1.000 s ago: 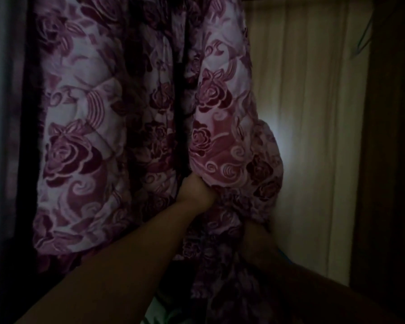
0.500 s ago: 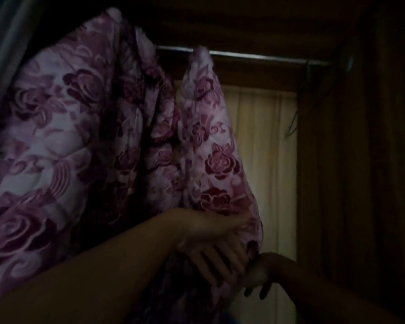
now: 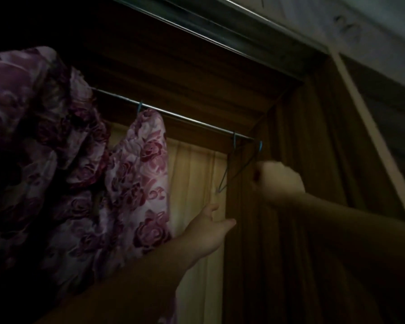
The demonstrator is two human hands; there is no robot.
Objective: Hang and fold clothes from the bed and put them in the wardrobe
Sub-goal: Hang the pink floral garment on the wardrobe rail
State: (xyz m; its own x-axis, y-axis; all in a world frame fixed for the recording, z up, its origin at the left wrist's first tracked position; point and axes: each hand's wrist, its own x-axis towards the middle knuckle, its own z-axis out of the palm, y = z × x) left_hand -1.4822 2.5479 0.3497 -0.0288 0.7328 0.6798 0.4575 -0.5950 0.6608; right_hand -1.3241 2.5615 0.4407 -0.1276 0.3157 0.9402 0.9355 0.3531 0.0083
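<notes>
A: Which step is in hand?

B: The hanging step, it seems. A flowered robe (image 3: 136, 183) is already hung from the rail (image 3: 197, 119) at the left of the frame, inside the wardrobe (image 3: 255, 94). An empty wire hanger (image 3: 237, 169) is hooked near the rail's right end, and it is being reached for, so the next garment is judged to be due.

A: How are the hands held?

B: The right hand (image 3: 278, 178), right of centre, is curled into a fist just beside the hanger; whether the wire is actually gripped cannot be told. The left hand (image 3: 208, 232), lower centre, is spread, fingers relaxed, below the hanger's low corner, and nothing is held in it.

A: What does the next move call for?

B: Probably the hook must be lifted clear of the rail without the robe being snagged.

A: What is hard to make out?

B: Much is lost to darkness. The bed and remaining clothes are out of frame, and the hanger's far side is hidden behind the fist.
</notes>
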